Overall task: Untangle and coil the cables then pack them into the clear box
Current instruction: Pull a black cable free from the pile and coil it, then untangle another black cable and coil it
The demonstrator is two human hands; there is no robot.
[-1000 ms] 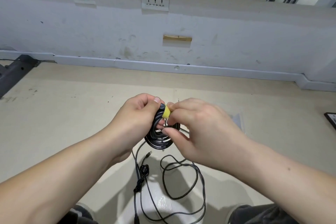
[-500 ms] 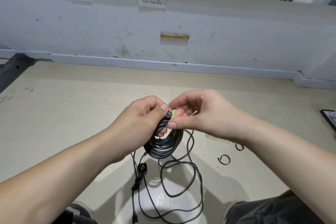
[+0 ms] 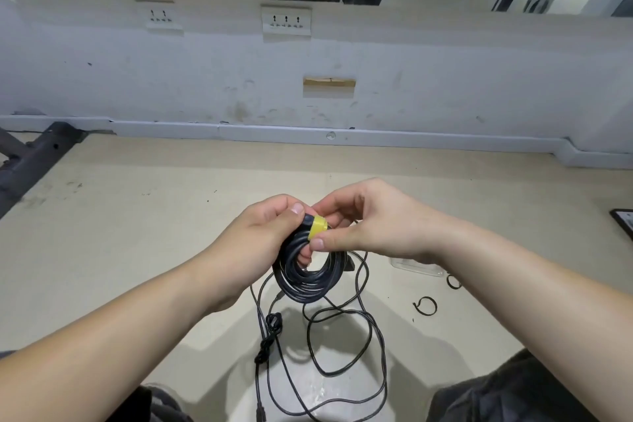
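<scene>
A coiled black cable (image 3: 310,279) hangs between both hands above the floor. My left hand (image 3: 263,233) grips the top of the coil, thumb on top. My right hand (image 3: 370,226) pinches a yellow strap (image 3: 317,226) wrapped round the top of the coil. Below, loose black cables (image 3: 342,353) lie tangled on the floor, one with a knot (image 3: 272,322). A clear box (image 3: 416,267) shows only partly behind my right wrist.
Two small black ties (image 3: 425,305) lie on the floor at the right. A white wall with sockets (image 3: 286,22) and a mirror runs across the back. A dark metal frame (image 3: 30,161) stands at the left, a dark flat object (image 3: 623,221) at the right edge.
My right hand has turned and drawn the yellow strap over the top of the coil, so more of it shows. The left hand keeps its grip on the coil.
</scene>
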